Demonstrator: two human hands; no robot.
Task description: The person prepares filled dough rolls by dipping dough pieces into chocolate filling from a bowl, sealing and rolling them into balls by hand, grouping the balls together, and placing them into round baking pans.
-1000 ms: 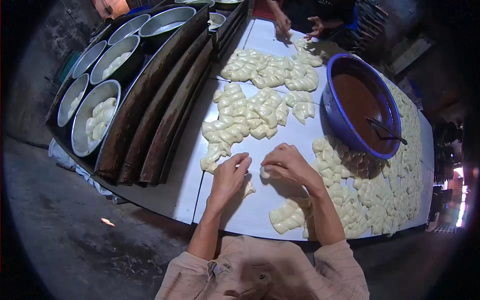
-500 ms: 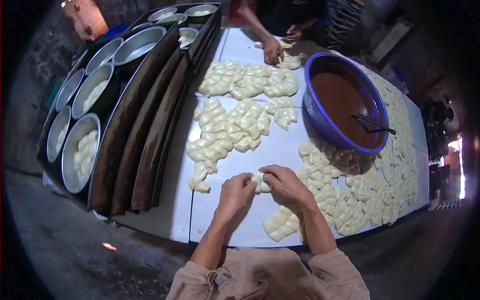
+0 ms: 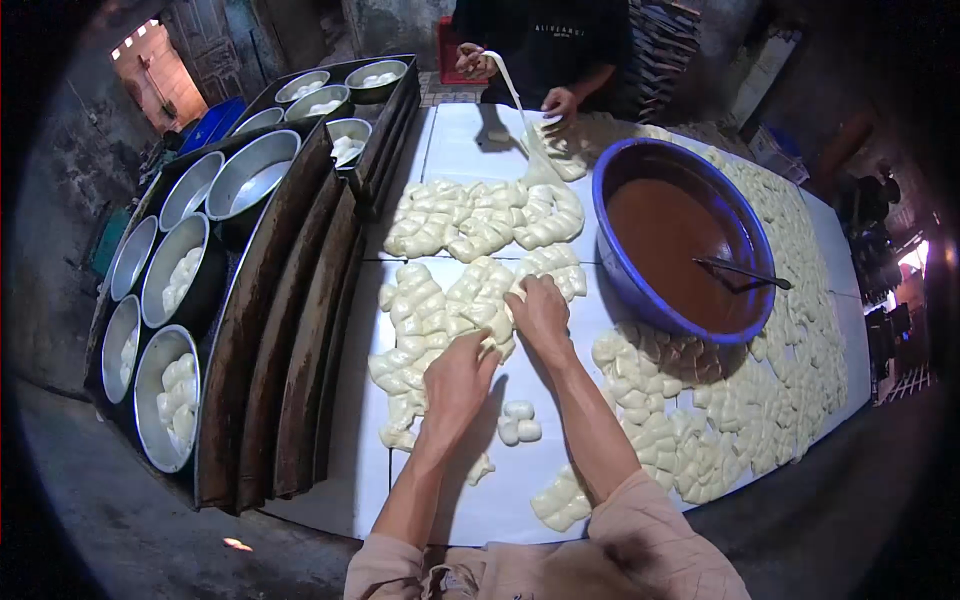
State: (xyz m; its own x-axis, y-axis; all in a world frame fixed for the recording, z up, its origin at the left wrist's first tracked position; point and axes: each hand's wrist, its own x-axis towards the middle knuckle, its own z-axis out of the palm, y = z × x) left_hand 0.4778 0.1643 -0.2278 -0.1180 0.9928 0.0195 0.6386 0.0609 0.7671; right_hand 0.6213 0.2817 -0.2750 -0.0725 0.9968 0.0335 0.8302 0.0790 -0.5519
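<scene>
A patch of pale, glossy dough (image 3: 415,310), scored into plump pieces, lies on the white tabletop in front of me. At its near right edge, my left hand (image 3: 460,378) pinches a bit of dough between thumb and fingers. Farther forward, my right hand (image 3: 541,315) has its fingers curled onto the right side of the same patch; its fingertips are partly hidden. Between my forearms sits a small cluster of smooth dough pieces (image 3: 519,424), touched by neither hand. A small dough scrap (image 3: 481,469) lies beside my left forearm.
A purple tub (image 3: 609,215) of brown liquid, a dark-handled utensil (image 3: 745,271) in it, stands at right. Dough sheets (image 3: 800,290) spread around it. Metal bowls (image 3: 167,400), several holding dough, fill a rack at left. Opposite, a person's hand (image 3: 474,62) lifts a dough strand (image 3: 512,92).
Both my hands have left the small dough cluster, now lying on the table, and reached forward to the larger patch. The person opposite has pulled a long dough strand upward. The view has shifted.
</scene>
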